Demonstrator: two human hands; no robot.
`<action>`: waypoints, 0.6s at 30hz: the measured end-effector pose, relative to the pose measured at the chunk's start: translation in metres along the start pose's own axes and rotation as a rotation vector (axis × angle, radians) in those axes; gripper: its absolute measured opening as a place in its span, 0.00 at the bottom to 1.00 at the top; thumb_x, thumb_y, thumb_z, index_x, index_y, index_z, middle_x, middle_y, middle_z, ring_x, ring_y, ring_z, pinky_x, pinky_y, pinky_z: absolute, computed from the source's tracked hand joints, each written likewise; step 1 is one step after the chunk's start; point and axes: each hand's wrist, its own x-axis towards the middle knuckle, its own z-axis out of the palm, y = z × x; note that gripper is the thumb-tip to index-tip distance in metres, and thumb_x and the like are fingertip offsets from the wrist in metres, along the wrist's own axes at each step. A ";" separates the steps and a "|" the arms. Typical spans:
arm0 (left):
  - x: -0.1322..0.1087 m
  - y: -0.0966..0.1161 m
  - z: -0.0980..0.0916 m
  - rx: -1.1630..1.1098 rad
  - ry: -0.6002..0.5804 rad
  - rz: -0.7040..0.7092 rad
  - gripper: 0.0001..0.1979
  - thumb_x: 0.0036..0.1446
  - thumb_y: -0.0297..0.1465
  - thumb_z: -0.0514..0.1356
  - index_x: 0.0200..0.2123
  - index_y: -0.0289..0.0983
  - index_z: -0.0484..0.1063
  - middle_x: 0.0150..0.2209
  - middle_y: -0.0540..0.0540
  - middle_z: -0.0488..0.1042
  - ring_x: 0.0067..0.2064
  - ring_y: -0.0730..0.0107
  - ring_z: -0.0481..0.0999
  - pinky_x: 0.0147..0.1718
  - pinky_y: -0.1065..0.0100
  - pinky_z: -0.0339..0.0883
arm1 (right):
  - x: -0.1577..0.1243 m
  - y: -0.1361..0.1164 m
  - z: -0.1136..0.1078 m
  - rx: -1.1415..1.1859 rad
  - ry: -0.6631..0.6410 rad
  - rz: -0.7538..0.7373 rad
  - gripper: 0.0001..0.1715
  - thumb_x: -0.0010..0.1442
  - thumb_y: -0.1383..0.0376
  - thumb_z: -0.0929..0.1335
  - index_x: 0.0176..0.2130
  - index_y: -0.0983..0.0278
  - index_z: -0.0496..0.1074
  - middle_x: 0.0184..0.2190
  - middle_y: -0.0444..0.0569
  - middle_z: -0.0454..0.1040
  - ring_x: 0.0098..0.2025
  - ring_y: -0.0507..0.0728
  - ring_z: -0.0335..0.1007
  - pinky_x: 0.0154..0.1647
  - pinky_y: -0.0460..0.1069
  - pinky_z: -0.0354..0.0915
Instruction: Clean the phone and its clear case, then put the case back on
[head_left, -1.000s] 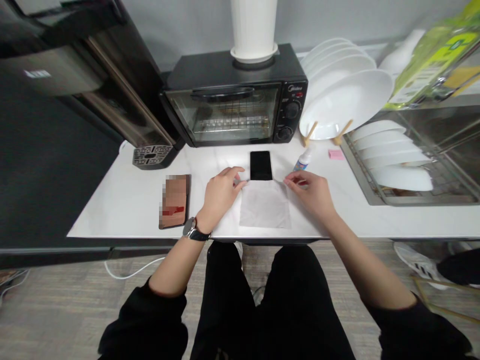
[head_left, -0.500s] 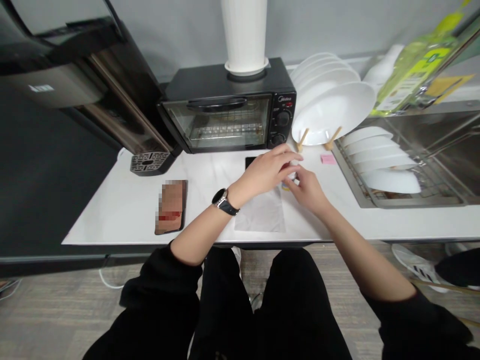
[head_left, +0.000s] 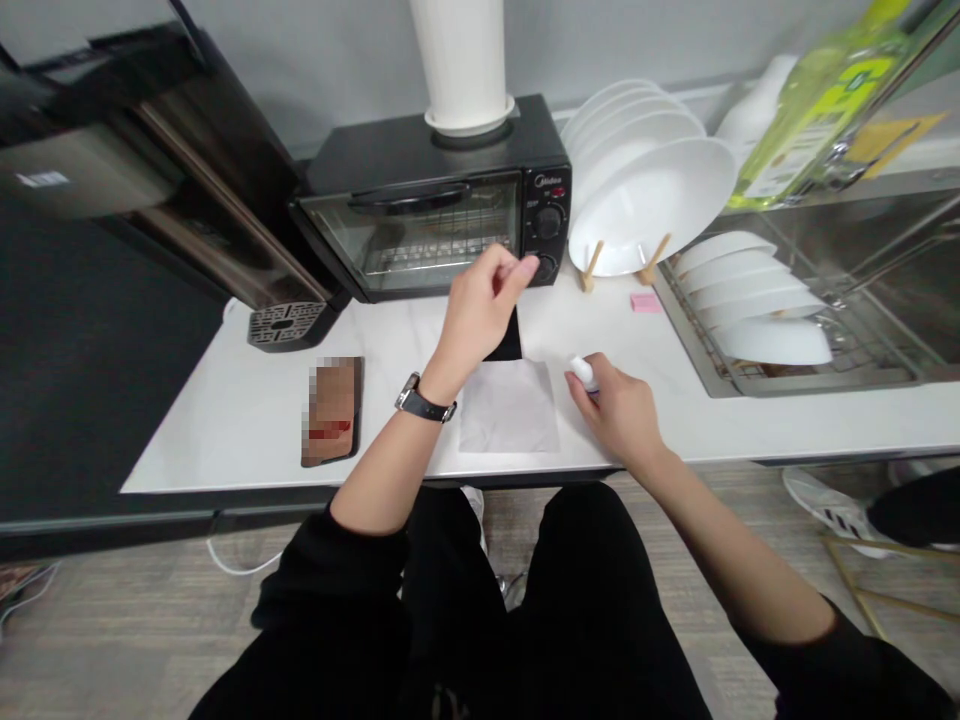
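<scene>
Your right hand (head_left: 621, 408) grips the bottle (head_left: 584, 374), right of the cloth (head_left: 510, 408) lying flat on the counter (head_left: 409, 345). Your left hand (head_left: 481, 300) hangs over the phone (head_left: 510, 341), fingers curled; whether they pinch anything, I cannot tell.

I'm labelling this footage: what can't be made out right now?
All in the head view:
Part of the black device: behind the left hand.
Body of the small white bottle: covered by the right hand.
Whether the left hand holds anything: its curled pose hides this.
Top of the white container: beyond the upper edge.
</scene>
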 end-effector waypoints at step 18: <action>0.045 -0.023 0.136 -0.099 -0.676 0.012 0.13 0.63 0.19 0.63 0.49 0.33 0.78 0.43 0.44 0.83 0.45 0.67 0.81 0.48 0.66 0.71 | 0.007 0.037 -0.012 0.435 0.017 0.124 0.15 0.74 0.48 0.67 0.43 0.56 0.67 0.31 0.41 0.71 0.33 0.56 0.67 0.38 0.53 0.64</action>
